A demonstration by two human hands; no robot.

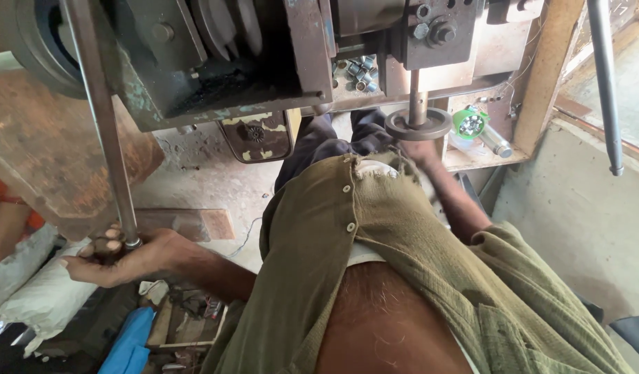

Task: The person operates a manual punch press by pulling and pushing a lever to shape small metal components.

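Both hands are on the machine: at lower left my left hand (pixel 119 255) is closed around the end of the long steel lever (pixel 105 131), and at upper centre my right hand (pixel 418 149) reaches under the small handwheel (pixel 418 125), its grip hidden. I judge I'm mid-stroke; steady lever pressure comes next. White sacks (pixel 46 294) lie lower left, and a green-headed torch (pixel 477 128) sits on the upper right shelf.
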